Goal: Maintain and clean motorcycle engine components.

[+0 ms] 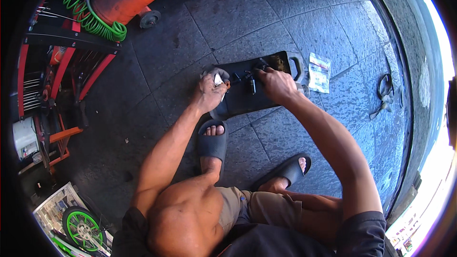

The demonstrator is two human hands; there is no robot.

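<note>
On the floor in front of my feet lies a black tray [236,106] with a handle at its right end. Over its left end my left hand [210,92] is closed on a crumpled grey and white rag [218,79]; a bit of orange shows by the fingers. My right hand [279,84] reaches into the tray's right part. Its fingers are bent together on something dark, mostly hidden beneath them. Beside those fingers, small dark metal parts [253,85] lie in the tray, one of them a short cylinder.
A white printed packet [319,73] lies right of the tray. Farther right is a dark strap-like thing [384,88]. An orange wheeled tank [124,1] and a green coiled hose [97,24] stand far left, above a red and black tool rack [66,69]. My sandals [213,143] are close to the tray.
</note>
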